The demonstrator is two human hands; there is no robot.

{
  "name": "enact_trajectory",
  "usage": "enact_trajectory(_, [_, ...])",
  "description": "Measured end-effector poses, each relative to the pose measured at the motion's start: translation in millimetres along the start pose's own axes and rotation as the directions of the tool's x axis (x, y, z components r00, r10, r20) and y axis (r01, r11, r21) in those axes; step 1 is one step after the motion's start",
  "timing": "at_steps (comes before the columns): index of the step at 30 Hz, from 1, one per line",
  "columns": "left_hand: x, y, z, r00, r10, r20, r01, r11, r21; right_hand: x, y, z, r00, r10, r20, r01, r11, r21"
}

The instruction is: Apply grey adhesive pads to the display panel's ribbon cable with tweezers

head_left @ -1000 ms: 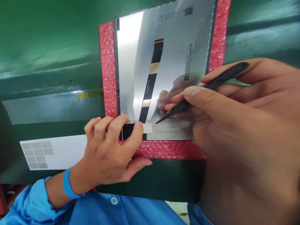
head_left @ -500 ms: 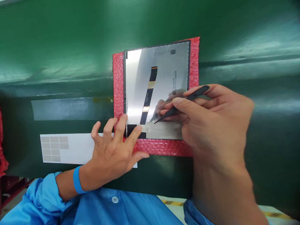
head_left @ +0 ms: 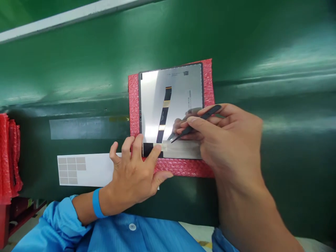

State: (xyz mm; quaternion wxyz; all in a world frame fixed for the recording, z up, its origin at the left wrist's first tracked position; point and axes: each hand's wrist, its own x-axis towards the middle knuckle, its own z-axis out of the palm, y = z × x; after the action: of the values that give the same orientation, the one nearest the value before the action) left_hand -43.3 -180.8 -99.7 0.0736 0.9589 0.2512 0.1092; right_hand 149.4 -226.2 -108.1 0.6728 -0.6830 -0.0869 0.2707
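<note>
A flat display panel [head_left: 181,91], silvery and mirror-like with a dark frame, lies on a red bubble-wrap sheet [head_left: 183,168]. Up its face runs a dark flex cable [head_left: 163,117] with gold-coloured bands. My left hand [head_left: 136,173] is spread over the panel's lower left corner, a fingertip pressing beside the cable's lower end. In my right hand [head_left: 225,136] I grip black tweezers [head_left: 201,121]. Their tip points down-left, close above the panel's lower strip, just right of my left fingertip; contact cannot be made out. The hand mirrors itself in the panel.
A white sheet of grey labels [head_left: 99,164] lies left, partly under my left hand. Above it is a clear film strip [head_left: 78,128] on the green table [head_left: 249,52]. Red bubble-wrap sheets [head_left: 9,157] are stacked at the far left. A pale rail [head_left: 60,22] crosses the back.
The camera view has shifted, bringing the pale rail and more of the red stack into sight. Both hands keep their places on the panel; the tweezer tip has barely moved.
</note>
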Motion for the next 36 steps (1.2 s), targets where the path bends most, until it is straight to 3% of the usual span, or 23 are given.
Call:
enact_trajectory(10, [0, -8, -8.4, 0.999, -0.040, -0.027, 0.040, 0.999, 0.011, 2, 7, -2, 0.999, 0.002, 0.034, -0.001, 1.000, -0.005])
enact_trajectory(15, [2, -20, -6.7, 0.990, 0.041, -0.137, -0.053, 0.995, -0.086, 4, 8, -1, 0.999, 0.005, 0.045, -0.005, 1.000, 0.003])
enact_trajectory(19, [7, -22, 2.3, 0.988, 0.139, -0.071, -0.149, 0.977, -0.150, 2, 5, -2, 0.996, -0.005, 0.085, 0.005, 1.000, 0.004])
enact_trajectory(25, [10, -20, 10.4, 0.992, 0.127, -0.023, -0.129, 0.977, -0.171, -1, 0, -5, 0.985, -0.093, 0.147, 0.099, 0.995, -0.033])
enact_trajectory(36, [12, -18, 10.7, 0.993, 0.119, -0.026, -0.122, 0.971, -0.206, -1, -3, -7, 0.969, -0.126, 0.215, 0.145, 0.987, -0.074])
